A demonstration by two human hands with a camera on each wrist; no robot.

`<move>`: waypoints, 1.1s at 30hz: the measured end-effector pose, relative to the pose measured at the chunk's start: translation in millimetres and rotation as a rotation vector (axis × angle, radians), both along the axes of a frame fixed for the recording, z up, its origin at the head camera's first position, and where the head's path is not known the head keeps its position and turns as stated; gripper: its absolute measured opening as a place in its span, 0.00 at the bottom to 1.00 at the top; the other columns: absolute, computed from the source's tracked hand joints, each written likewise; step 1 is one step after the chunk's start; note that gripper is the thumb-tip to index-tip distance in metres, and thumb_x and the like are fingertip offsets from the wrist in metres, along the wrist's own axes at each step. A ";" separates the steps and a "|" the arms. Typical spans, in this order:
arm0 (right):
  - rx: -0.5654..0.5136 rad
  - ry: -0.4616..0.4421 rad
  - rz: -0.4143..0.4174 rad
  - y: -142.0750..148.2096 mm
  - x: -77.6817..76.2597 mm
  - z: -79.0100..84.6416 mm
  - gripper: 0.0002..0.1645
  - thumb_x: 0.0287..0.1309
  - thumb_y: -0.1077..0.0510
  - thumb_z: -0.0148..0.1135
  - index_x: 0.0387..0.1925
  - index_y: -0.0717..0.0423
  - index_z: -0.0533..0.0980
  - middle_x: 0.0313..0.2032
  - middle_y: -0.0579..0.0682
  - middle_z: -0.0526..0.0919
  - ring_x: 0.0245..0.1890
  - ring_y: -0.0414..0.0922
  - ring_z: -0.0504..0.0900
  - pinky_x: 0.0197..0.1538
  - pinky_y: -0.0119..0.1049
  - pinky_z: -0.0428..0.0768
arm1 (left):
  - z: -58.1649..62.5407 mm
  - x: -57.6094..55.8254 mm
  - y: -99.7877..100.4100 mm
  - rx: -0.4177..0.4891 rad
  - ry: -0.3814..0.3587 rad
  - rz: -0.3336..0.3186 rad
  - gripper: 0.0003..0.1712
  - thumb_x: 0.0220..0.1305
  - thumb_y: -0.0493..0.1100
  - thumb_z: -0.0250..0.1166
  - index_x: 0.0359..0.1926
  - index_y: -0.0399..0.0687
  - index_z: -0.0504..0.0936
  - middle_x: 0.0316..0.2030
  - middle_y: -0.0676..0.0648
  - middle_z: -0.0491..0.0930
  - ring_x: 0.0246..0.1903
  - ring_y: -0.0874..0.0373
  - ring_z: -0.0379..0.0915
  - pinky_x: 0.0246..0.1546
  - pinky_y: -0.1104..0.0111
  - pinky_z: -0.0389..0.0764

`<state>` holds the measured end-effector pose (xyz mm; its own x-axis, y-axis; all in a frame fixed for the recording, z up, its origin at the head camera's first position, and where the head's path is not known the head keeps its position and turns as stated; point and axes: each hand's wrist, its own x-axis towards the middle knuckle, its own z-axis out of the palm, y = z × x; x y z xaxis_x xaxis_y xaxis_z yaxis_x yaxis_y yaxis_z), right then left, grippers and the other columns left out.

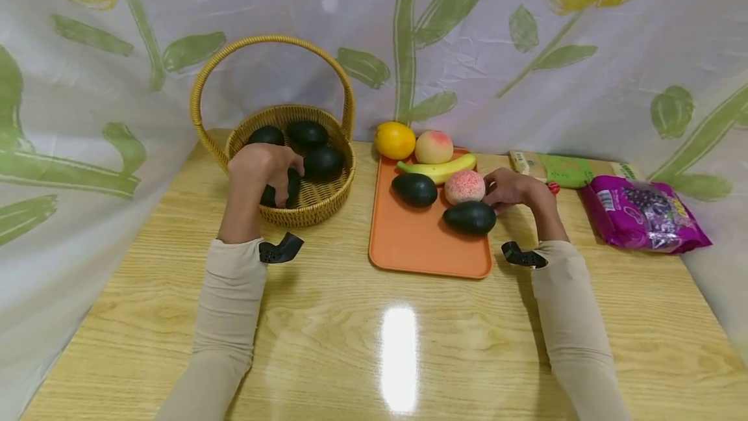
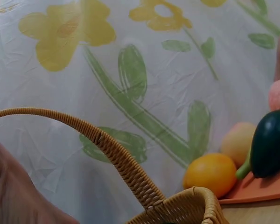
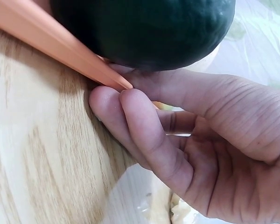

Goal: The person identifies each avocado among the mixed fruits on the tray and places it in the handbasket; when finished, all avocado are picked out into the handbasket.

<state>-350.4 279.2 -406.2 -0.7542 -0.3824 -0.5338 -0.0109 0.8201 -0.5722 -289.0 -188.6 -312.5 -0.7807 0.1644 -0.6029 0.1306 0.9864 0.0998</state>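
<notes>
Over the wicker basket (image 1: pixel 310 214), my left hand (image 1: pixel 263 171) reaches in from the front left. Its fingers curl round a dark green avocado (image 1: pixel 297 191) low in the basket, partly covered by the hand. Several more avocados (image 1: pixel 324 162) lie behind and to the right of it. With my right hand (image 1: pixel 511 188) I pinch the right rim of the orange tray (image 3: pixel 91 65), thumb above and fingertips at the edge. Just beside the thumb, an avocado (image 1: pixel 469 217) lies on the tray against a pink speckled peach (image 1: pixel 465 187).
Another avocado (image 1: pixel 415 190), a banana (image 1: pixel 447 169), a second peach (image 1: pixel 434 147) and an orange-yellow fruit (image 1: pixel 395 140) sit towards the tray's back. A purple snack bag (image 1: pixel 645 214) and a green-brown package (image 1: pixel 575 169) lie right. The basket's tall handle (image 1: pixel 274 39) arches up behind my left hand.
</notes>
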 end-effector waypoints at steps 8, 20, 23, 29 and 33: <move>-0.004 -0.001 0.017 -0.6 -1.2 -5.3 0.24 0.64 0.60 0.65 0.58 0.71 0.74 0.44 0.55 0.80 0.32 0.37 0.80 0.36 0.29 0.83 | -3.9 -1.8 -1.6 0.013 0.057 0.025 0.39 0.59 0.42 0.78 0.71 0.52 0.75 0.75 0.32 0.63 0.64 0.36 0.70 0.58 0.43 0.80; 0.029 0.011 -0.006 -0.1 -1.0 0.3 0.30 0.63 0.60 0.66 0.62 0.73 0.72 0.51 0.63 0.81 0.33 0.37 0.82 0.38 0.31 0.87 | -9.4 -2.8 -1.1 -0.006 0.140 0.031 0.30 0.58 0.34 0.74 0.61 0.54 0.80 0.61 0.34 0.73 0.46 0.45 0.69 0.40 0.58 0.78; 0.031 0.011 -0.002 0.3 -0.9 -0.6 0.30 0.63 0.59 0.66 0.62 0.72 0.72 0.50 0.61 0.81 0.34 0.37 0.81 0.37 0.30 0.86 | -7.9 -3.9 -2.9 0.005 0.132 0.021 0.32 0.59 0.36 0.75 0.64 0.53 0.80 0.68 0.30 0.68 0.54 0.39 0.71 0.47 0.54 0.80; 0.019 0.010 0.017 1.4 -0.2 -1.5 0.29 0.63 0.59 0.66 0.61 0.70 0.73 0.47 0.57 0.80 0.34 0.38 0.80 0.37 0.29 0.85 | -5.9 -5.1 -6.9 0.028 0.130 0.003 0.35 0.62 0.42 0.75 0.70 0.52 0.78 0.74 0.26 0.61 0.66 0.29 0.66 0.60 0.42 0.78; 0.026 0.015 0.021 0.8 -0.4 0.1 0.29 0.63 0.58 0.67 0.61 0.71 0.74 0.47 0.57 0.80 0.34 0.38 0.80 0.37 0.29 0.85 | -3.5 -5.8 -6.7 0.021 0.127 0.002 0.34 0.64 0.44 0.75 0.70 0.51 0.77 0.74 0.26 0.59 0.70 0.26 0.60 0.64 0.40 0.75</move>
<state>-350.8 280.0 -406.1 -0.7544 -0.3842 -0.5323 -0.0364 0.8340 -0.5505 -294.8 -195.2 -316.1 -0.8510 0.1747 -0.4952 0.1417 0.9845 0.1037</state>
